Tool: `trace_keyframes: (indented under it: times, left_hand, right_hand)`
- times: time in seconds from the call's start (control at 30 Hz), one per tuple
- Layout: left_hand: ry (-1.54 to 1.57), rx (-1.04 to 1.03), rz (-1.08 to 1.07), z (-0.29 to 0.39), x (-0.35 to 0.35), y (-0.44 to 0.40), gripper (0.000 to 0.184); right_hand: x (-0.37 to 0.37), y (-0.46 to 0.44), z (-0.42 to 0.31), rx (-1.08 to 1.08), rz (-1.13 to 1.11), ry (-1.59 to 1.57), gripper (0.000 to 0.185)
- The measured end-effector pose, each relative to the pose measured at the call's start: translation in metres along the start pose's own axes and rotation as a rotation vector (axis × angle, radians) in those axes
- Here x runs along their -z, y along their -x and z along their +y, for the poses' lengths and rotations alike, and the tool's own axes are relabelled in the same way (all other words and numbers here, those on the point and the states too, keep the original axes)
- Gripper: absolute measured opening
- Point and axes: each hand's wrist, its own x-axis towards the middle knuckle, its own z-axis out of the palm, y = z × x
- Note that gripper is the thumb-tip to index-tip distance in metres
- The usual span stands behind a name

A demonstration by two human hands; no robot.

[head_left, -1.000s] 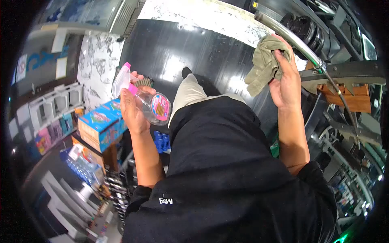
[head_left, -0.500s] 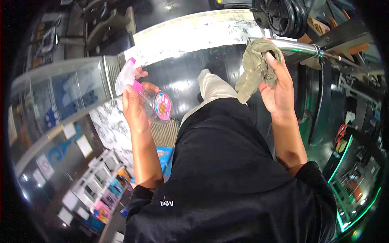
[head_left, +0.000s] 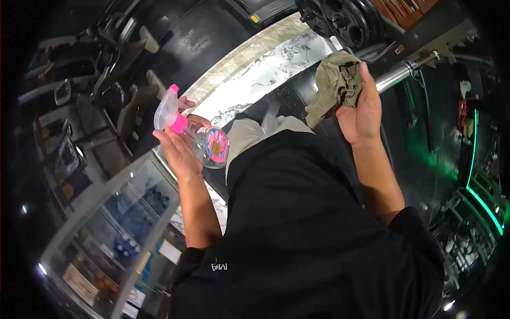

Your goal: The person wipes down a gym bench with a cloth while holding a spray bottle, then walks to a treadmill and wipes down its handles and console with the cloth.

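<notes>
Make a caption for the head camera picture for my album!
Left hand holding a clear spray bottle, right hand holding a crumpled cloth.

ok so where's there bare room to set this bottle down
The marble strip looks bare between the bottle and the weight plates. Beyond it, dark floor shows bare between the strip and the machines. Crowded: around the right hand, where cloth, bar and weight plates bunch close in view.

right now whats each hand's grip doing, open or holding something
Left hand: holding the spray bottle.
Right hand: holding the crumpled cloth.
</notes>
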Motion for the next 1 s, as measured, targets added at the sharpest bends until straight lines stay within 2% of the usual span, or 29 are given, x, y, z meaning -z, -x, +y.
trace_keyframes:
  times: [0.13, 0.33, 0.53, 0.73, 1.0]
  left_hand:
    - [-0.016, 0.014, -0.132, 0.001, 0.029, -0.081, 0.1]
    - [0.005, 0.084, -0.356, 0.013, 0.062, -0.208, 0.098]
    - [-0.048, 0.181, -0.522, 0.032, 0.078, -0.32, 0.094]
    - [-0.095, 0.206, -0.611, 0.028, 0.058, -0.41, 0.091]
    - [-0.135, 0.233, -0.575, 0.03, 0.005, -0.473, 0.091]
  right_hand:
    - [-0.034, -0.037, 0.014, 0.093, 0.039, -0.083, 0.051]
    - [-0.084, -0.094, 0.06, 0.177, 0.188, -0.173, 0.048]
    - [-0.153, -0.109, 0.086, 0.248, 0.356, -0.245, 0.047]
    - [-0.177, -0.15, 0.085, 0.304, 0.46, -0.231, 0.047]
    - [-0.172, -0.23, 0.051, 0.27, 0.425, -0.28, 0.048]
